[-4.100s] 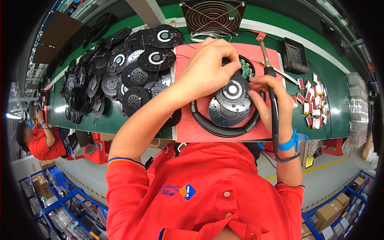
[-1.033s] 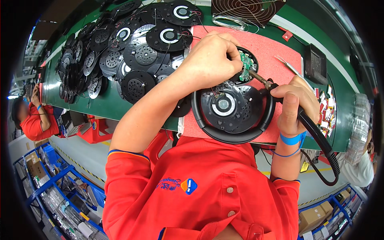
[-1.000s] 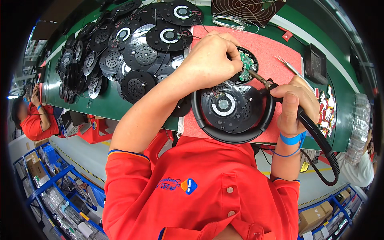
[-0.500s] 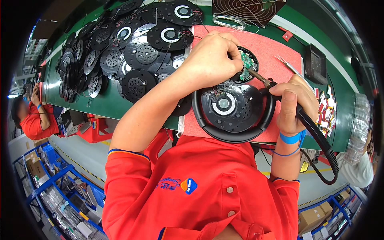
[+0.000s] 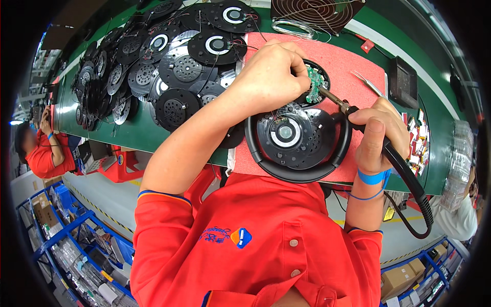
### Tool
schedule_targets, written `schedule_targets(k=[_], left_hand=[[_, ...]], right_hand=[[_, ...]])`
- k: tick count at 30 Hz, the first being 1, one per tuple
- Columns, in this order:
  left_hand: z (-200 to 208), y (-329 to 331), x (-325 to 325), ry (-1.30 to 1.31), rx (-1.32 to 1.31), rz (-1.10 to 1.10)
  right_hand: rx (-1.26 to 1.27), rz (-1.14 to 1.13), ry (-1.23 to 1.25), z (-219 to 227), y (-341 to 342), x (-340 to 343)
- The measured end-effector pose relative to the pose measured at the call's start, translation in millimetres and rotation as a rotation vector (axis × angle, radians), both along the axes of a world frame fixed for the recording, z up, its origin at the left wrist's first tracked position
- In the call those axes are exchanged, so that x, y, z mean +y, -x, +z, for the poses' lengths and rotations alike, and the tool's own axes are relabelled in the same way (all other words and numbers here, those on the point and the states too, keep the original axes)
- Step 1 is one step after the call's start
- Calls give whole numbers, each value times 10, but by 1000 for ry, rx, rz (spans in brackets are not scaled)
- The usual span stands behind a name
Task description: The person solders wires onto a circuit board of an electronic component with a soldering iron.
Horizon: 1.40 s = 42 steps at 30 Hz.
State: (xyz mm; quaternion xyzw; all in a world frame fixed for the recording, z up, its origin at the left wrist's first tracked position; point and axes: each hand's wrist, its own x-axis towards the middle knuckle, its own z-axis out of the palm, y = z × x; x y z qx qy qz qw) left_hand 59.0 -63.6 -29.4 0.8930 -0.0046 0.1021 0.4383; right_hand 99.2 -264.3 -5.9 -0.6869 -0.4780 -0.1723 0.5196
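Green workbench (image 5: 138,137) curves across the head camera's wide fisheye view, in a workshop with blue shelving (image 5: 71,225) at the lower left. On the bench lies a pink foam mat (image 5: 353,56). Near the middle of the mat sits a small round black housing (image 5: 329,72), and inside it is a green circuit board (image 5: 317,78), the thing being worked on. Below it, toward the person, a padded black band (image 5: 302,176) arcs around a black disc (image 5: 319,138) with a white ring.

The left hand (image 5: 276,74) reaches in from the left, thumb and fingers pinched narrow at the board's left side; whether something is caught between them cannot be told. The right hand (image 5: 381,135), with a blue strap (image 5: 372,177) at its wrist, is closed around a black-handled soldering iron (image 5: 406,161). Its metal tip points left to the board's lower right edge; whether it touches is too small to tell.

To the left of the mat spreads a large heap of black discs (image 5: 176,69). To the right, metal tweezers (image 5: 369,83) lie near a black tray (image 5: 403,82), with small red-and-white packs (image 5: 418,143) scattered below it. Behind the mat stand a fan with a wire guard (image 5: 317,11) and a coil of silvery wire (image 5: 292,29)
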Motion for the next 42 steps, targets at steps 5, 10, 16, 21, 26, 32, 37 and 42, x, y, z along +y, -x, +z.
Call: schedule_targets(k=[5,10,16,21,26,32,37,42], left_hand=[[18,-8,2,4,2,-13],[9,-2,-1,0,-14,0],[23,-3,-6,78,-3,22],[11,-9,-19,110,26,47],[-9,-10,-17,68,-24,56],[63,-6,5,42,110,14],[63,-6,4,40,114,22],[67,-13,1,52,142,25]], right_hand=[[2,4,13,13,-4,-2],[-21,18,26,1,-14,25],[-6,1,24,15,-8,-12],[-8,-7,13,-22,-17,4],[-10,-4,13,-27,-25,23],[2,-8,32,-18,-29,29],[3,1,36,-26,-38,41],[24,-4,59,-9,12,47]])
